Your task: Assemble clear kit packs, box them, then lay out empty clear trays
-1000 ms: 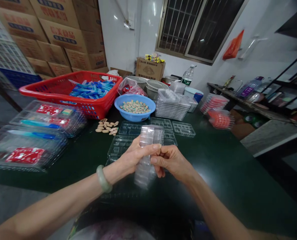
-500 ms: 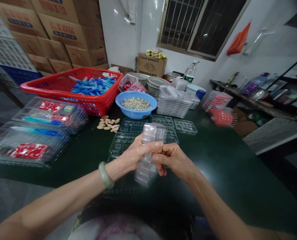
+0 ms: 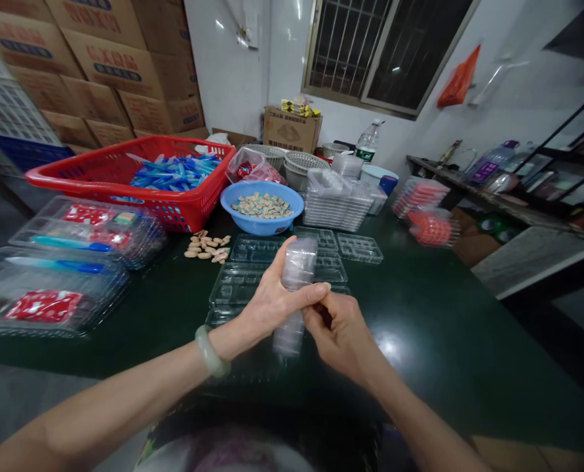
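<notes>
Trays: a nested stack of clear plastic trays (image 3: pixel 294 288) was held upright above the dark green table (image 3: pixel 419 328), in front of the person's chest. Left hand (image 3: pixel 272 305) wrapped the stack from the left, thumb laid across its front, fingers behind it. Right hand (image 3: pixel 338 331) met the stack's right edge; its fingertips were curled in and pinched at that edge, seemingly picking one tray loose, though whether a tray had come free could not be told.

Laid out so far: several empty compartment trays (image 3: pixel 252 262) flat on the table beyond the hands, in rows, none with anything in them as far as visible. So the laying-out looked part done, and filling not begun on these.

Supplies near: loose peanuts (image 3: pixel 207 247) on the table just left of the flat trays; blue bowl (image 3: pixel 262 208) of small pieces behind them; red basket (image 3: pixel 129 183) with blue-wrapped items to the left; a taller pile of unused trays (image 3: pixel 335 203) right of the bowl.

Finished work, by judgement: closed clear packs (image 3: pixel 50 288) with red and blue contents stacked at the far left edge.
</notes>
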